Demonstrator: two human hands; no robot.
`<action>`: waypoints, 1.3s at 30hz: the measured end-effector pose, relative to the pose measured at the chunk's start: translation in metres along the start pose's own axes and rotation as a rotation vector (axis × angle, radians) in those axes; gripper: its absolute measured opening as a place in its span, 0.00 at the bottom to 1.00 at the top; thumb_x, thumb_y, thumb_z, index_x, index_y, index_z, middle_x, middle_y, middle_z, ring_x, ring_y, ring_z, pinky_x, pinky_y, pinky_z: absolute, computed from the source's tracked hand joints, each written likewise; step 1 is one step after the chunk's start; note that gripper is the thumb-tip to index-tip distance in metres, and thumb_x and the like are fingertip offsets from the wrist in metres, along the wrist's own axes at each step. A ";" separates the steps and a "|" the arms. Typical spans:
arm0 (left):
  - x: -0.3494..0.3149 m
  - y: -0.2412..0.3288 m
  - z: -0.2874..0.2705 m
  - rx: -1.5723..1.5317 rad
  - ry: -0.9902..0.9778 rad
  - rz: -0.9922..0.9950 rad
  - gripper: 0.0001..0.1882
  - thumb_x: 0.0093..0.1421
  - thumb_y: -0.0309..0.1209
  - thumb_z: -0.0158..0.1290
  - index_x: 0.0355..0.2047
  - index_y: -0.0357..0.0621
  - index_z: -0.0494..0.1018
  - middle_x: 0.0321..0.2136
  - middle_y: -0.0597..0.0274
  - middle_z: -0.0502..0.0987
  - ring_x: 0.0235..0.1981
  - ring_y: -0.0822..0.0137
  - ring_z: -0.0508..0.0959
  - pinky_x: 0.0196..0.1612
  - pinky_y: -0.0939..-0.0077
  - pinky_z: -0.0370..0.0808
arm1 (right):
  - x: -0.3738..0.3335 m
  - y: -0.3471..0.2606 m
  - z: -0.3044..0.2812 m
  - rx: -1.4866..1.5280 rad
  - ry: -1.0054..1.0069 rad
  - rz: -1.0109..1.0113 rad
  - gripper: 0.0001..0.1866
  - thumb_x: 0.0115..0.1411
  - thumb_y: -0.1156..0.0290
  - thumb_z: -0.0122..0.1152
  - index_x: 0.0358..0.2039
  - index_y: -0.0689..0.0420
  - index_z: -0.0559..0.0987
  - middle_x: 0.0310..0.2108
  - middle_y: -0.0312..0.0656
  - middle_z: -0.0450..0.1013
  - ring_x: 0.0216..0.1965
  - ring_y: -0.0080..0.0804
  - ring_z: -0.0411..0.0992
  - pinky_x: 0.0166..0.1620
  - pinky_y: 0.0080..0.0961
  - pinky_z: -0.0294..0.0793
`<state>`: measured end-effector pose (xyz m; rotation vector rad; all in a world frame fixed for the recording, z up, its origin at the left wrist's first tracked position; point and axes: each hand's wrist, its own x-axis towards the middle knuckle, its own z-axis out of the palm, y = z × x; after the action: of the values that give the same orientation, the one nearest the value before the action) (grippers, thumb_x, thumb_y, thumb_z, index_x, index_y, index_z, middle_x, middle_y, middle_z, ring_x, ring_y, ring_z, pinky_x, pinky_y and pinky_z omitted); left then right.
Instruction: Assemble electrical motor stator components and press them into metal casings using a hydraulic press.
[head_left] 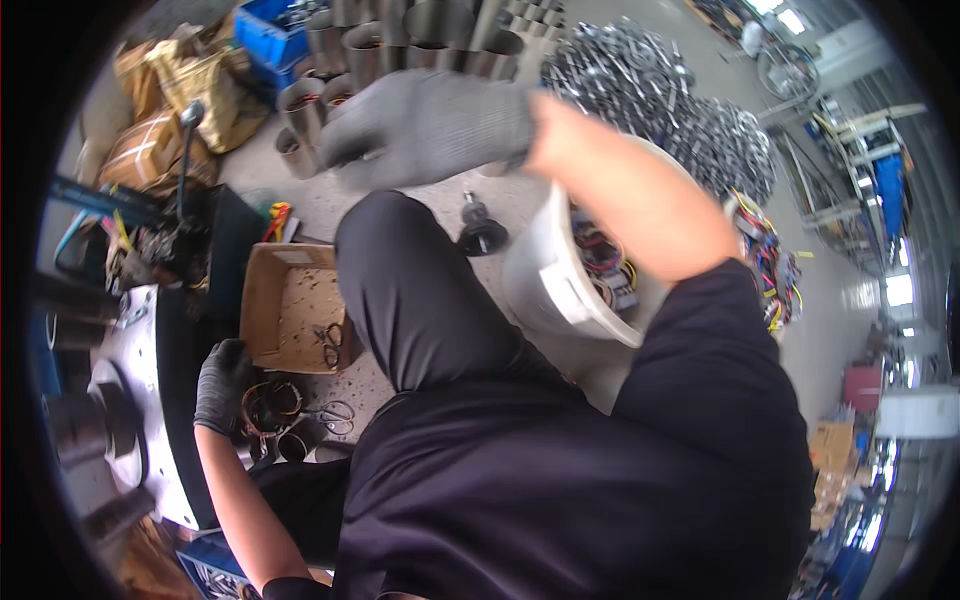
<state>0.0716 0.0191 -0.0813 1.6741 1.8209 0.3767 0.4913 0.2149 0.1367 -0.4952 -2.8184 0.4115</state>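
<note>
Copper wire coils (pixel 268 405), reddish and tangled, lay on the floor low at the person's left side, just beside a short metal cylinder (pixel 296 441) and a pair of scissors (pixel 337 415). The left hand (pixel 222 385), in a dark grey glove, rested against the left edge of those coils with its fingers curled downward; whether it actually gripped the wire could not be told, since the fingertips were hidden among the loops. Just above the coils sat a shallow cardboard box (pixel 290 305) holding another pair of scissors. The right hand (pixel 425 125), in a lighter grey knit glove, was raised well away from the left one, spread out flat and loose over a cluster of upright metal tubes (pixel 400 45), grasping nothing that could be seen. Below its forearm stood a white plastic bucket (pixel 555 275) with coloured wires inside, and a small black motor part (pixel 480 230) lay on the concrete between the bucket and the person's dark trouser leg. A heap of shiny metal rings (pixel 660 100) spread behind the bucket.
</note>
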 end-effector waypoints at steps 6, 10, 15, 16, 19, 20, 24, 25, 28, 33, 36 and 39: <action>0.028 0.002 0.027 -0.148 -0.114 -0.113 0.16 0.66 0.26 0.55 0.53 0.36 0.75 0.45 0.55 0.80 0.47 0.64 0.78 0.54 0.69 0.74 | -0.227 -0.031 -0.090 -0.070 -0.352 0.683 0.15 0.61 0.66 0.64 0.45 0.61 0.83 0.36 0.52 0.81 0.39 0.52 0.80 0.45 0.40 0.79; 0.046 0.003 0.047 -0.165 -0.203 -0.045 0.16 0.66 0.24 0.54 0.53 0.35 0.75 0.45 0.55 0.80 0.46 0.64 0.78 0.53 0.69 0.74 | -0.365 -0.088 -0.096 -0.021 -0.561 1.020 0.18 0.62 0.61 0.64 0.46 0.61 0.82 0.39 0.51 0.82 0.43 0.46 0.81 0.49 0.37 0.78; 0.090 0.008 0.082 -0.080 -0.383 0.066 0.15 0.67 0.26 0.56 0.52 0.35 0.76 0.43 0.56 0.81 0.45 0.63 0.78 0.53 0.68 0.74 | -0.440 -0.179 -0.067 0.321 -0.448 1.478 0.16 0.60 0.63 0.63 0.43 0.60 0.84 0.33 0.48 0.82 0.35 0.36 0.81 0.44 0.33 0.79; 0.097 0.007 0.088 -0.057 -0.404 0.108 0.15 0.67 0.27 0.56 0.52 0.35 0.76 0.43 0.55 0.82 0.45 0.63 0.79 0.53 0.68 0.74 | -0.438 -0.192 -0.060 0.443 -0.419 1.792 0.15 0.59 0.64 0.63 0.42 0.59 0.85 0.32 0.46 0.82 0.32 0.34 0.79 0.43 0.32 0.79; 0.124 -0.007 0.093 0.019 -0.414 0.193 0.15 0.67 0.28 0.57 0.52 0.35 0.77 0.45 0.54 0.83 0.48 0.63 0.79 0.55 0.68 0.74 | -0.452 -0.218 -0.041 0.439 -0.469 1.777 0.14 0.60 0.64 0.62 0.42 0.59 0.84 0.31 0.45 0.81 0.31 0.33 0.79 0.41 0.32 0.79; 0.136 -0.012 0.100 0.015 -0.424 0.212 0.15 0.67 0.28 0.57 0.52 0.35 0.77 0.45 0.54 0.83 0.48 0.63 0.79 0.55 0.68 0.74 | -0.473 -0.228 -0.032 0.440 -0.433 1.688 0.16 0.57 0.64 0.64 0.43 0.59 0.85 0.32 0.44 0.82 0.33 0.33 0.81 0.41 0.32 0.80; 0.176 -0.030 0.118 -0.088 -0.422 0.189 0.17 0.68 0.30 0.57 0.54 0.34 0.76 0.46 0.54 0.83 0.48 0.63 0.80 0.55 0.69 0.75 | -0.461 -0.279 -0.028 0.169 -0.258 1.800 0.19 0.55 0.65 0.66 0.47 0.57 0.83 0.38 0.50 0.82 0.40 0.45 0.81 0.46 0.37 0.80; 0.182 -0.030 0.125 -0.122 -0.436 0.194 0.17 0.68 0.30 0.57 0.54 0.34 0.76 0.46 0.54 0.83 0.46 0.63 0.80 0.53 0.69 0.75 | -0.459 -0.291 -0.023 0.165 -0.253 1.809 0.19 0.55 0.65 0.66 0.47 0.57 0.83 0.38 0.50 0.82 0.40 0.45 0.81 0.46 0.37 0.80; 0.190 -0.013 0.139 -0.167 -0.467 0.164 0.17 0.68 0.30 0.57 0.54 0.34 0.77 0.44 0.57 0.83 0.40 0.67 0.79 0.47 0.71 0.76 | -0.462 -0.325 -0.008 -0.160 -0.145 1.800 0.26 0.52 0.70 0.67 0.54 0.57 0.79 0.43 0.51 0.78 0.46 0.52 0.78 0.51 0.40 0.78; 0.189 -0.016 0.142 -0.095 -0.534 0.101 0.16 0.68 0.30 0.57 0.52 0.34 0.77 0.39 0.60 0.82 0.33 0.70 0.76 0.40 0.73 0.75 | -0.496 -0.343 0.032 -0.268 -0.047 1.649 0.30 0.44 0.78 0.64 0.53 0.55 0.78 0.52 0.54 0.73 0.53 0.59 0.71 0.57 0.47 0.74; 0.184 -0.023 0.142 -0.093 -0.519 0.053 0.16 0.67 0.31 0.58 0.52 0.35 0.77 0.35 0.63 0.81 0.30 0.71 0.75 0.37 0.72 0.74 | -0.516 -0.325 0.034 -0.270 0.053 1.345 0.33 0.39 0.82 0.64 0.52 0.55 0.79 0.51 0.50 0.74 0.52 0.57 0.72 0.57 0.47 0.74; 0.186 -0.040 0.139 -0.166 -0.499 -0.013 0.16 0.67 0.31 0.58 0.52 0.35 0.77 0.35 0.63 0.81 0.30 0.71 0.75 0.36 0.73 0.74 | -0.513 -0.307 0.026 -0.147 -0.110 1.205 0.35 0.36 0.83 0.64 0.51 0.54 0.80 0.50 0.46 0.75 0.52 0.55 0.73 0.57 0.46 0.74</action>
<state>0.1267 0.1650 -0.2585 1.4777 1.3916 0.0863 0.8610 -0.2552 0.1105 -2.2169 -2.2979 0.4138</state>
